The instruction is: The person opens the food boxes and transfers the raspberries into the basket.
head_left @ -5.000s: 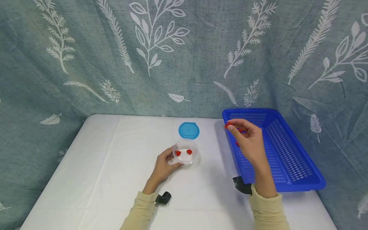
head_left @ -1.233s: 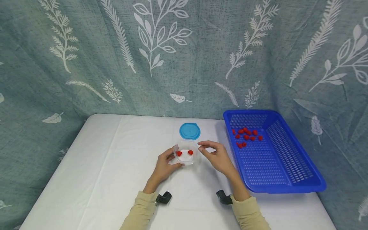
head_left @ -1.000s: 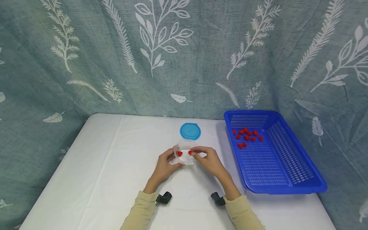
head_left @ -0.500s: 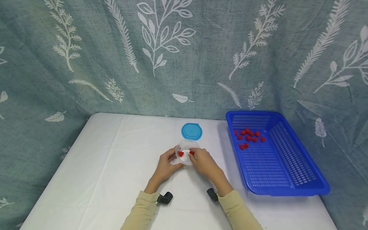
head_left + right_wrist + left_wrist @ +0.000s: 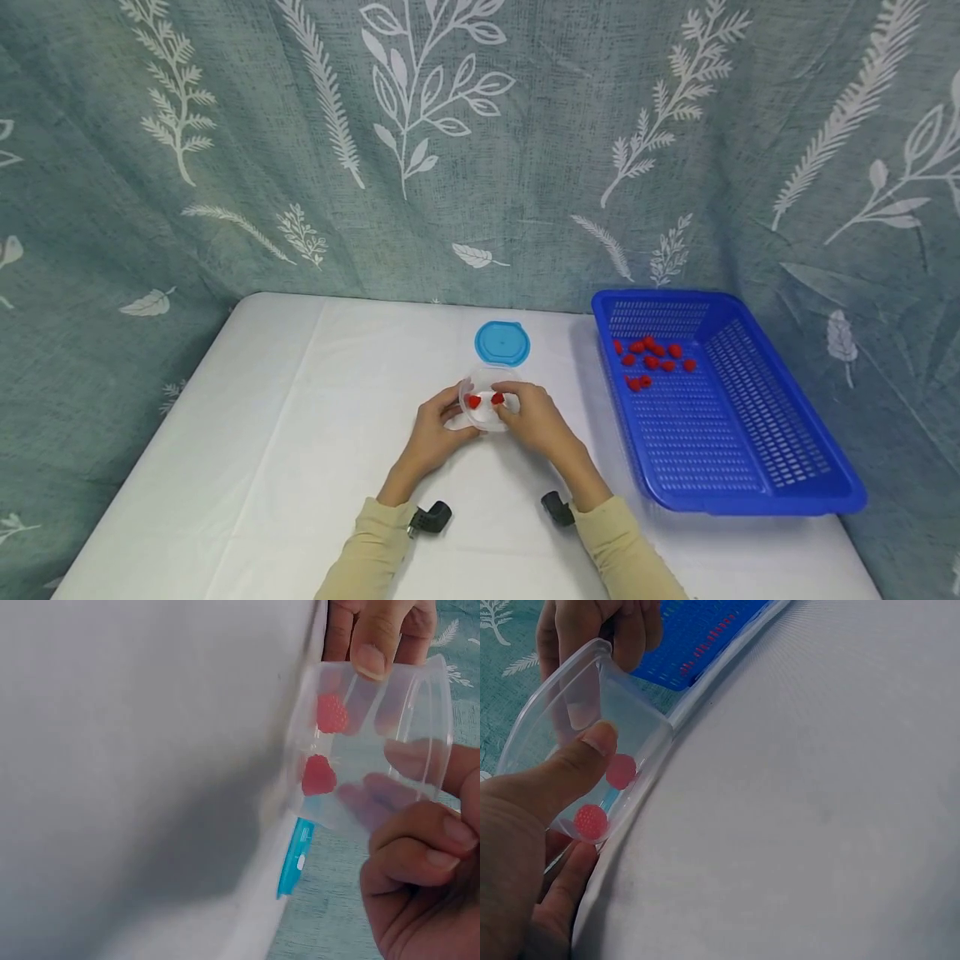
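My left hand (image 5: 437, 431) grips a clear plastic cup (image 5: 481, 422) from its left side, thumb near and fingers behind. At the bottom of the cup lie two red raspberries (image 5: 331, 714), a little apart. My right hand (image 5: 537, 420) reaches over the cup's right rim, thumb and fingertips inside. In the head view these fingertips overlap the right-hand raspberry (image 5: 497, 399); in the right wrist view they stand apart, close above it, with nothing pinched between them. The other raspberry (image 5: 474, 402) sits toward my left hand.
A round blue lid (image 5: 502, 342) lies on the white-covered table (image 5: 315, 417) just behind the cup. To the right stands a blue perforated basket (image 5: 757, 500), with several raspberries (image 5: 651, 362) in its far left part. A patterned green curtain (image 5: 330, 150) hangs behind the table.
Five seconds ago my right hand pinched a raspberry over the basket; it has since come left, without it, and dipped its fingers into the cup. My left hand keeps hold of the cup.
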The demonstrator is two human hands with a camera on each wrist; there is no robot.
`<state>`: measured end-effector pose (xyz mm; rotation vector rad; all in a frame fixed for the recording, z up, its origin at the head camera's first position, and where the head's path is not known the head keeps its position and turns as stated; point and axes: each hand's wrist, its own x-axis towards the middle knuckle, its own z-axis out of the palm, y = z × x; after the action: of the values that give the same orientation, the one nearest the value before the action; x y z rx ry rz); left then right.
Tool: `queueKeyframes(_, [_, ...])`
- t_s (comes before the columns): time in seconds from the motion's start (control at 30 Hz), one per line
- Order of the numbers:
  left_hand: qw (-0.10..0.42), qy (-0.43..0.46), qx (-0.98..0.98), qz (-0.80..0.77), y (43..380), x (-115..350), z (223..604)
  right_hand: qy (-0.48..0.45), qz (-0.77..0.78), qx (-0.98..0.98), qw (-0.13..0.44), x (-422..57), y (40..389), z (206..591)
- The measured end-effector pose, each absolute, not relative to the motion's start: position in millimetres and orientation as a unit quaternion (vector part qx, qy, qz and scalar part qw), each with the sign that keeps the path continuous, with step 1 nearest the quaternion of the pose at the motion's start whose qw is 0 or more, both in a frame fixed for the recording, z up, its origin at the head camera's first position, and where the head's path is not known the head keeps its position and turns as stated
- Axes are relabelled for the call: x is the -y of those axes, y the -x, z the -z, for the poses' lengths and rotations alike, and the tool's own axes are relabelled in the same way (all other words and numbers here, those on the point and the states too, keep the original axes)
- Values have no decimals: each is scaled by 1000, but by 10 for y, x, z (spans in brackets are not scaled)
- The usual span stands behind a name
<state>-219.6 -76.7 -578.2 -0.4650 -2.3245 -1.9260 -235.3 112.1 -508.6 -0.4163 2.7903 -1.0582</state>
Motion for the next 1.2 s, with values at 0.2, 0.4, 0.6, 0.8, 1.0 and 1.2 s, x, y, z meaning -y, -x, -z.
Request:
queueKeyframes(0.2, [49, 162, 754, 634, 2097, 774, 5593, 137, 286, -943, 105, -1093, 2365, 5019])
queueKeyframes(0.4, [49, 158, 753, 637, 2097, 765, 5585, 135, 288, -943, 104, -1083, 2384, 5022])
queueKeyframes(0.6, [47, 152, 756, 636, 2105, 765, 5584, 139, 282, -945, 88, -1079, 2396, 5047])
queueKeyframes(0.8, [47, 154, 756, 634, 2100, 773, 5585, 181, 265, -939, 120, -1114, 2457, 5038])
queueKeyframes(1.0, [49, 160, 753, 637, 2099, 775, 5585, 195, 260, -935, 139, -1135, 2496, 5042])
queueKeyframes(1.2, [53, 161, 753, 636, 2107, 780, 5598, 209, 260, -932, 144, -1138, 2492, 5024])
